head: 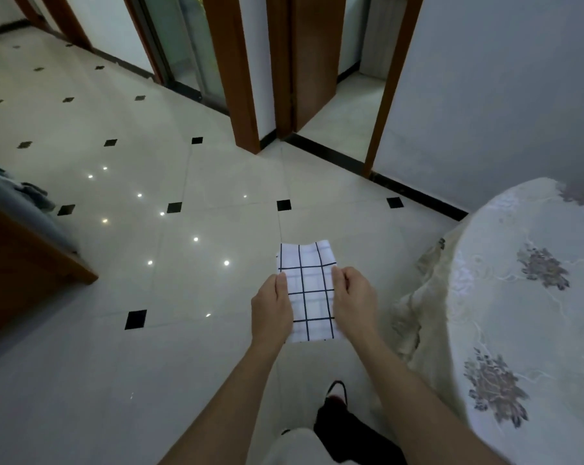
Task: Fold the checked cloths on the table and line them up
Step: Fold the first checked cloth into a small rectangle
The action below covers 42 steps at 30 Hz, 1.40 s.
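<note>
Both arms were out fwd, and the checked cloth was up in the air btwn the hands, over the floor, not on the table. It was folded to a narrow strip, white w/ dark grid lines, long axis running away from the person. The left hand pinched the strip's left long edge, thumb on top, fingers tucked beneath out of sight. The right hand did the same on the right long edge. Both grips were narrow and closed on fabric. The far short edge stuck out past the thumbs and dipped a bit in the middle. The near short edge sat approx level w/ the wrists, fairly straight.

The table was off to the right, its round edge draped in a pale flowered cover hanging in folds. The cloth was apart from it, no contact. At left a wooden unit w/ grey fabric on top cut into view, its corner pointing at the tiles. Btwn that corner and the table's drape ran a broad stretch of glossy tile w/ small black diamonds. Ahead, brown door frames and a dark skirting strip marked the walls. Below the arms one foot showed on the tile.
</note>
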### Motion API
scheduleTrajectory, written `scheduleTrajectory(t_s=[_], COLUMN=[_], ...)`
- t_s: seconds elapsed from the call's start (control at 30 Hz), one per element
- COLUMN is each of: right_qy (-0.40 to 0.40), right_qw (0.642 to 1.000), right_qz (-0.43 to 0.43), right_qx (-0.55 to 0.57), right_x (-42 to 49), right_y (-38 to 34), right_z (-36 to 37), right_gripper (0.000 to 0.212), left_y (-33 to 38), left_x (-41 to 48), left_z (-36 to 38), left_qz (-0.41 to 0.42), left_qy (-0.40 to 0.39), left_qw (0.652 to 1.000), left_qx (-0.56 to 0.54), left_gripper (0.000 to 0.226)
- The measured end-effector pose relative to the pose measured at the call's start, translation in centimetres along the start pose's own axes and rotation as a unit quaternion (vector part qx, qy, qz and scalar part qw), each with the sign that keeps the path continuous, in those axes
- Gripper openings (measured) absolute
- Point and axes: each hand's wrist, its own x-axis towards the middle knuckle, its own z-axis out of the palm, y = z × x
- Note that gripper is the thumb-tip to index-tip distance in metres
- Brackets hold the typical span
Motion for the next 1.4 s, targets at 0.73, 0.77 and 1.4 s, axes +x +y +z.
scheduleTrajectory(t_s=[0.73, 0.77, 1.4], right_qy=[0.208, 0.222, 0.642], right_qw=[0.971, 0.965, 0.632], right_qz=[0.107, 0.124, 0.43], right_qx=[0.06, 0.06, 0.067], right_x=[31.8, 32.0, 16.1], right_y=[7.3, 7.8, 17.8], right_z=[-9.7, -10.8, -20.0], right_gripper=[0.041, 0.041, 0.036], left_y=[17.4, 18.2, 20.1], left_x=[23.3, 23.2, 5.3], left_z=[27.3, 28.7, 46.9], left_qz=[0.123, 0.137, 0.341], left_qy=[-0.213, -0.233, -0.717], left_qw=[0.968, 0.962, 0.596], left_qx=[0.048, 0.048, 0.121], left_gripper=[0.039, 0.039, 0.034])
